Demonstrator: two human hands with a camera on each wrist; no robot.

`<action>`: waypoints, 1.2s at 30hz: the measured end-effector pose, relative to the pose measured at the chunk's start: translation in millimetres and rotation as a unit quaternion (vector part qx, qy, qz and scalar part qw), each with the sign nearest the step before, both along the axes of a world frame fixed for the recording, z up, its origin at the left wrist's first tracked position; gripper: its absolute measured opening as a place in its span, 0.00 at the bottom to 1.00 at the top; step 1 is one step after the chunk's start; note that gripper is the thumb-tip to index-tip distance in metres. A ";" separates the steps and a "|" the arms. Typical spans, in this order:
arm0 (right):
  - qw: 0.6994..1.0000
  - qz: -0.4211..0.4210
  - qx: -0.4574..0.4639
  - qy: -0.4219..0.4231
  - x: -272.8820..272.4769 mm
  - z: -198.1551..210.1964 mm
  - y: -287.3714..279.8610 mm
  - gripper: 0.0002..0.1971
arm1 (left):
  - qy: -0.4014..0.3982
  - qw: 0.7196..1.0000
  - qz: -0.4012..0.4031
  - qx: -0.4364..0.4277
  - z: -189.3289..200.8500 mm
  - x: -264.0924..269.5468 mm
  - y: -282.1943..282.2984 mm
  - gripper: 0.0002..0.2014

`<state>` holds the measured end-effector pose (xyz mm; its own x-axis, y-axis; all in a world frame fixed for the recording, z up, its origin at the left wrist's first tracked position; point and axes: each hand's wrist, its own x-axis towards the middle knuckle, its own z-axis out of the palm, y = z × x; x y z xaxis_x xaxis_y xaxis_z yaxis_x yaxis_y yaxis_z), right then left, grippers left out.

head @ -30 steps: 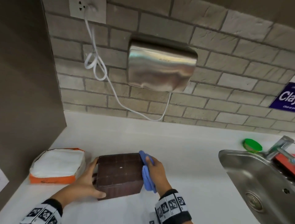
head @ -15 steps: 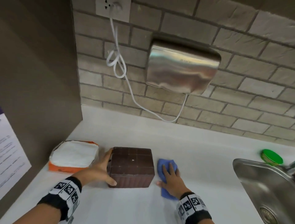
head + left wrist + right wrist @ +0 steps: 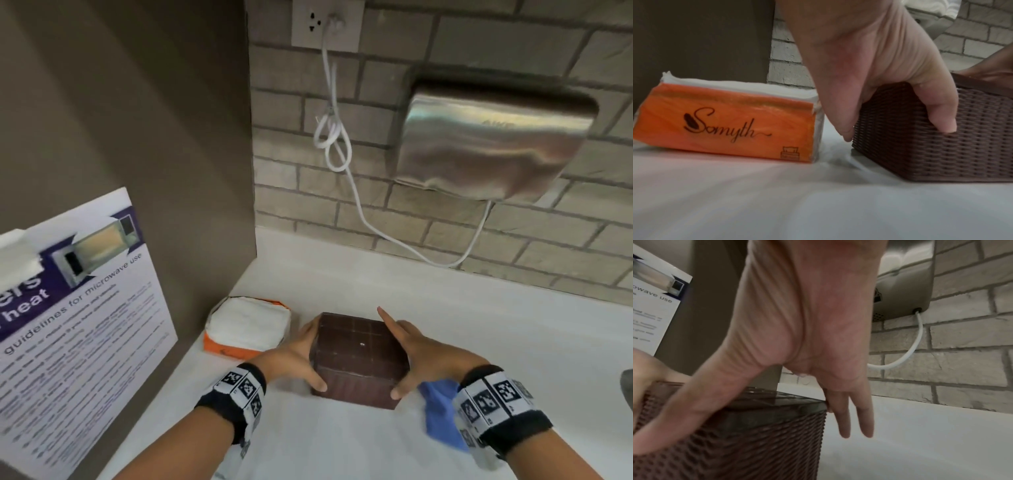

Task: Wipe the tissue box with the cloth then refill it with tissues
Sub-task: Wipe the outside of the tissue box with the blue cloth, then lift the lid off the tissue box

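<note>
The brown woven tissue box [image 3: 358,359] sits on the white counter [image 3: 342,438], gripped between both hands. The left hand [image 3: 294,359] clasps its left side: the thumb presses the near face close to the corner, and the fingers [image 3: 846,129] wrap down the left wall with their tips almost at the counter. The right hand [image 3: 416,356] holds the opposite side, thumb on the near face near the right corner, index finger laid along the top right edge, and the other fingers [image 3: 844,421] hanging straight down just past the box's far corner. The box's smooth dark top faces up between the two palms.

The blue cloth [image 3: 440,416] lies crumpled on the counter below the right wrist, just right of the right thumb, touched by neither hand. The orange pack of tissues [image 3: 246,325] rests beyond the left fingers, just beside the box, its white tissues exposed on top
</note>
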<state>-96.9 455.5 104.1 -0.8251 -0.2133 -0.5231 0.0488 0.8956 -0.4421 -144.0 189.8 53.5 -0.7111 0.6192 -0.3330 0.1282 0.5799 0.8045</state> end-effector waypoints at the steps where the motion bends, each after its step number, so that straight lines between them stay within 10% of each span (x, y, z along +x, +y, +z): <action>1: 1.000 -0.002 -0.001 -0.002 -1.5 0.5 0.1 0.72 | 0.001 1.000 0.001 0.002 -0.3 -0.6 -0.5 0.64; 23: 0.979 0.062 0.119 0.155 7.5 20.2 -13.1 0.68 | 0.021 0.999 -0.015 -0.027 -6.0 -8.8 -1.9 0.66; 32: 0.999 0.018 -0.039 0.029 7.4 28.7 -2.3 0.40 | 0.027 0.999 -0.028 -0.035 -6.4 -10.8 -0.5 0.65; 36: 0.993 0.039 -0.019 0.106 7.4 34.7 0.2 0.31 | 0.023 0.999 -0.016 -0.046 -8.1 -9.8 -0.6 0.65</action>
<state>-89.6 455.6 138.8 -0.8966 -0.2962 -0.3293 -0.1174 0.8758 -0.4681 -153.8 189.2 45.5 -0.7070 0.6108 -0.3565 0.1838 0.6455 0.7413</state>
